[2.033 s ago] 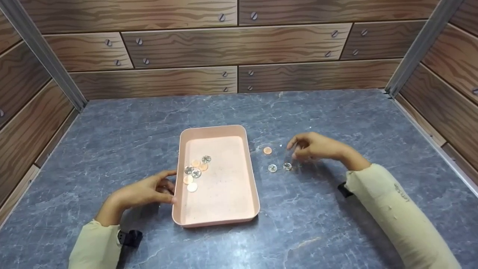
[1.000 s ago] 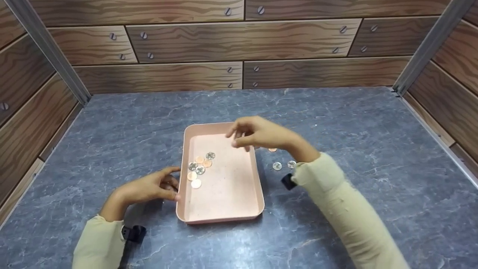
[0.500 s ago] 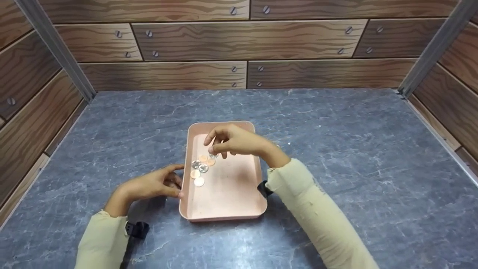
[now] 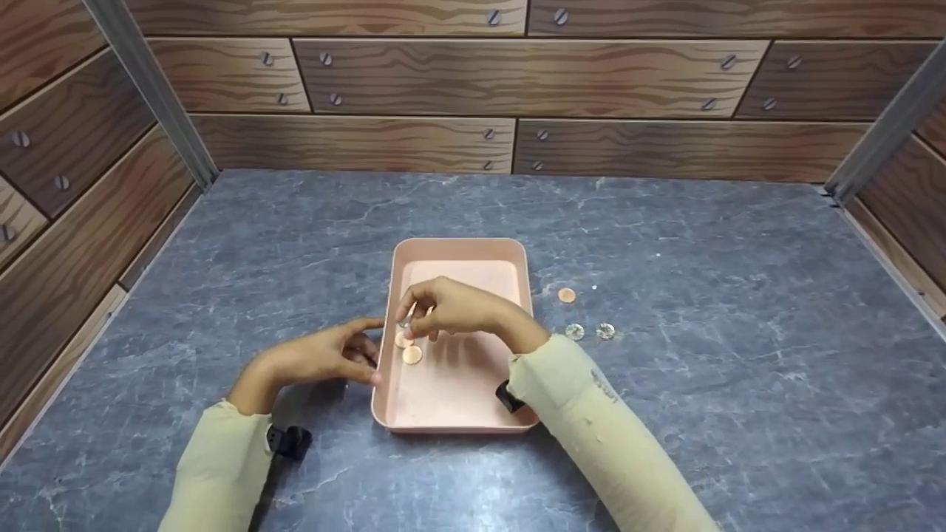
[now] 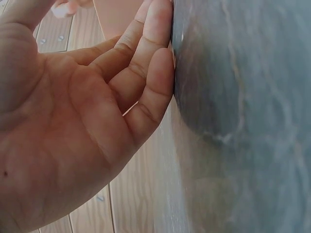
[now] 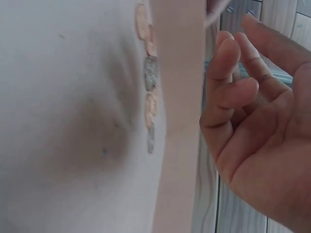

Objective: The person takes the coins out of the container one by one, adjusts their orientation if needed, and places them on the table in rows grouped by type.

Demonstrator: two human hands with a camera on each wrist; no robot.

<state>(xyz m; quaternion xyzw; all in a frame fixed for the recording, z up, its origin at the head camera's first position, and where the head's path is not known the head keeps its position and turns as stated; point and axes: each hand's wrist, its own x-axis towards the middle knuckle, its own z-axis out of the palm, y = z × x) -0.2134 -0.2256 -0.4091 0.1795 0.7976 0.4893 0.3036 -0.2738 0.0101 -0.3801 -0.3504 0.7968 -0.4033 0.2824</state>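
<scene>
A shallow pink tray [image 4: 458,429] lies on the table. My left hand [image 4: 314,358] rests at its left side, thumb tip and fingertips against the wall; in the left wrist view the fingers are slightly bent and touch the table. My right hand [image 4: 462,307] is over the tray's left half, fingers loosely bent, with nothing visible between them in the right wrist view. Below it lie coin-like discs, some copper, such as this copper disc [image 4: 412,355], and some silvery, such as this patterned silvery disc [image 6: 150,73]. The hand hides several of them in the head view.
To the tray's right lie a copper disc [image 4: 566,295] and two silvery ones, the nearer silvery disc [image 4: 574,332] and the farther silvery disc [image 4: 605,331]. A tiny white speck [image 4: 594,287] sits near them. Wood-patterned walls [image 4: 517,81] enclose the dark marbled table [image 4: 702,414].
My right hand has moved left from beside the loose discs, across the tray's right rim, to above the discs inside. My left hand stays at the tray's side. The head view has shifted slightly.
</scene>
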